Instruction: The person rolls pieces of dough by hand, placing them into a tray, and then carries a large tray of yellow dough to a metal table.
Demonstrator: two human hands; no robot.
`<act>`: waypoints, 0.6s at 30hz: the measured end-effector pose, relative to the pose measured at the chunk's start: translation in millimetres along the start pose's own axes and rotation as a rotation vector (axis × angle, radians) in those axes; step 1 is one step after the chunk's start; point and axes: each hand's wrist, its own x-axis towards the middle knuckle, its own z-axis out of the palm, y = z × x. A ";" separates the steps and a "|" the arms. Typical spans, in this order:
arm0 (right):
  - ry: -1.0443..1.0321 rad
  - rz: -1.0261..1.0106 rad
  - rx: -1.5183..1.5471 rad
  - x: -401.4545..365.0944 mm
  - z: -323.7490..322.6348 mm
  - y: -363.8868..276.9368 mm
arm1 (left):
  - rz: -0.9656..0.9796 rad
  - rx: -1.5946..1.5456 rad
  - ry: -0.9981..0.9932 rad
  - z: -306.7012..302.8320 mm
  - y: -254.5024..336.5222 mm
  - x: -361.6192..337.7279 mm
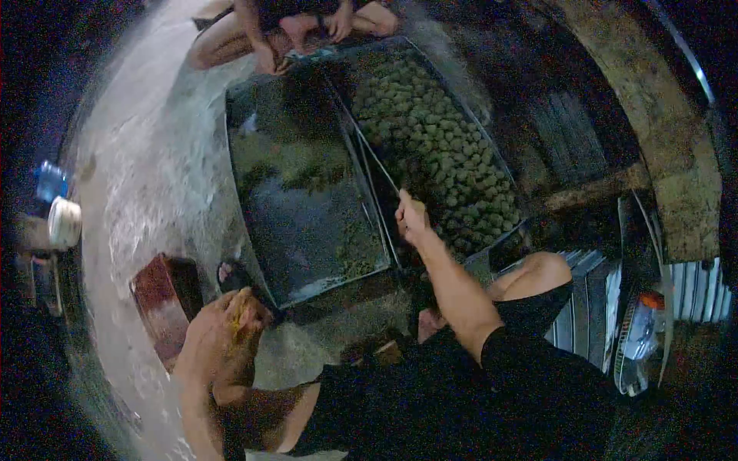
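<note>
My right hand (413, 217) is closed around the end of a thin stick (379, 162), which points away over the divider between two dark trays. Round greenish-brown balls (438, 146) fill much of the right tray (503, 233). Loose greenish-brown crumbly material (296, 161) is spread over the far part and near right corner of the left tray (323, 290). My left hand (244, 315) is beside my bent left leg, its fingers curled, with yellowish stuff on them. Whether it grips anything is too blurred to make out.
Across the trays sits another person (296, 31), hands near the far edge. A reddish-brown box (164, 296) stands at left, with a blue bottle (52, 182) and white container (64, 223) farther out. Metal sheets (588, 296) and a basket holding a clear bottle (640, 338) are at right.
</note>
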 end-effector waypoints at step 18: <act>-0.342 -0.713 -1.180 63.6 73.5 72.9 | -0.013 -0.114 -0.063 14.2 -32.5 18.0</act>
